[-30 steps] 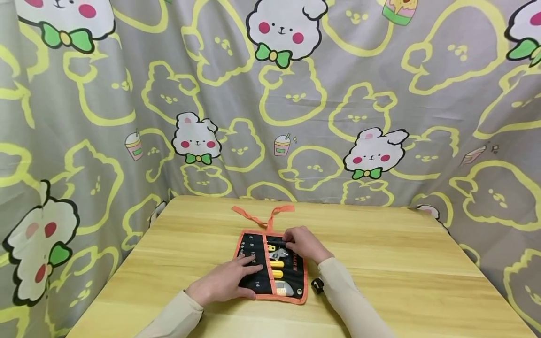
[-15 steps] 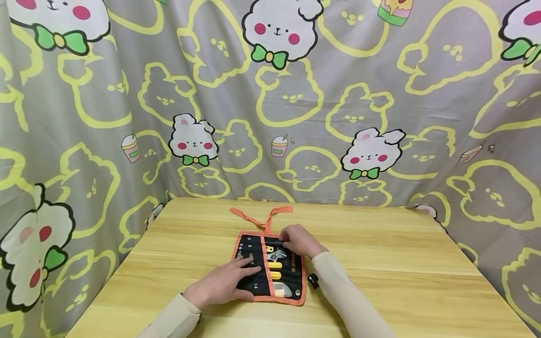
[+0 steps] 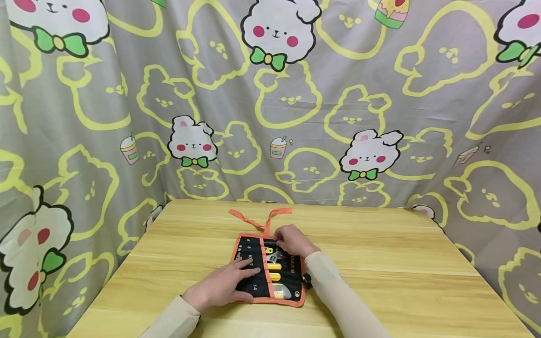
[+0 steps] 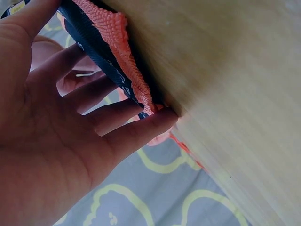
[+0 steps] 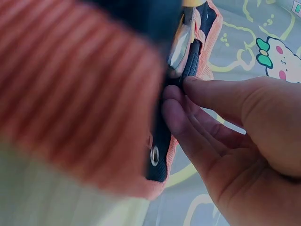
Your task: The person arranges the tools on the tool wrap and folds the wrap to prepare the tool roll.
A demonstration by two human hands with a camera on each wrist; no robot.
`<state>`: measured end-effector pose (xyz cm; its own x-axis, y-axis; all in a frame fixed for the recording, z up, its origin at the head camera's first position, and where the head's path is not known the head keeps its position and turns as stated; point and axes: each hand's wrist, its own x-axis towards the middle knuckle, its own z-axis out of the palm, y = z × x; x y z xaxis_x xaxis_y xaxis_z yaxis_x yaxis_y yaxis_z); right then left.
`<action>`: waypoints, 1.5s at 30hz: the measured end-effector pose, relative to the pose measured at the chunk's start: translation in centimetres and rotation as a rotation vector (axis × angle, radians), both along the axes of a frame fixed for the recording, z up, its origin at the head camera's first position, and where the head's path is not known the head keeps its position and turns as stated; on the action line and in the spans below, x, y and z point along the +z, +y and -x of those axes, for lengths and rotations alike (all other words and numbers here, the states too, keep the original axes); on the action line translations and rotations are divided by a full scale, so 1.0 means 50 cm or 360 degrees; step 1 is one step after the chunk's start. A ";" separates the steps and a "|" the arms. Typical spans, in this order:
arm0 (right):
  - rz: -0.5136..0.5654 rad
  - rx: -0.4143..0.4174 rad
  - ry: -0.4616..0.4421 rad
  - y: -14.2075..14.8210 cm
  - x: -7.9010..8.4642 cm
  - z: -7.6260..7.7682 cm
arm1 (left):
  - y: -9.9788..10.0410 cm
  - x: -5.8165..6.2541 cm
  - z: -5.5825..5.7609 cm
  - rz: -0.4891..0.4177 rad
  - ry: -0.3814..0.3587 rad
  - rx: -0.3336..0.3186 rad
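A black tool roll with orange trim (image 3: 262,291) lies unfolded on the table, its left side a row of numbered pockets. My left hand (image 3: 224,284) rests over these pockets with fingers spread, and in the left wrist view its fingertips reach past the orange edge (image 4: 127,61). At the top pocket, my right hand (image 3: 293,240) pinches a black, ribbed, rod-shaped tool (image 5: 192,61) between thumb and fingers; its far end is inside the pocket. Below it an adjustable wrench (image 3: 272,258), two yellow handles (image 3: 274,266) and a grey utility knife (image 3: 281,291) stick out of their pockets.
Orange tie straps (image 3: 266,225) stretch from the roll's far edge across the wooden table (image 3: 401,272). A small black object (image 3: 307,280) sits by the roll's right edge, partly behind the right sleeve. A patterned curtain (image 3: 236,103) hangs behind the table.
My right hand has shifted left toward the pocket's mouth, and less of the black ribbed tool shows. The left hand stays on the roll. The head view has shifted slightly.
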<state>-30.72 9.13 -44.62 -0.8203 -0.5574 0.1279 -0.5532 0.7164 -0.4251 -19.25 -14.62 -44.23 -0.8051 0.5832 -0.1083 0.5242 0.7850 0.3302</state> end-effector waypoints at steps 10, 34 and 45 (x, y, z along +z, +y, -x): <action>-0.0012 0.0013 0.0006 -0.024 0.002 0.005 | 0.001 -0.001 0.001 -0.0008 0.0023 -0.0014; 0.0046 -0.0019 -0.0142 -0.037 0.012 -0.010 | 0.000 0.003 -0.001 -0.0032 0.0003 -0.0017; -0.0035 -0.0002 -0.0071 0.039 0.023 -0.067 | 0.005 0.004 -0.005 0.0004 0.0008 -0.0002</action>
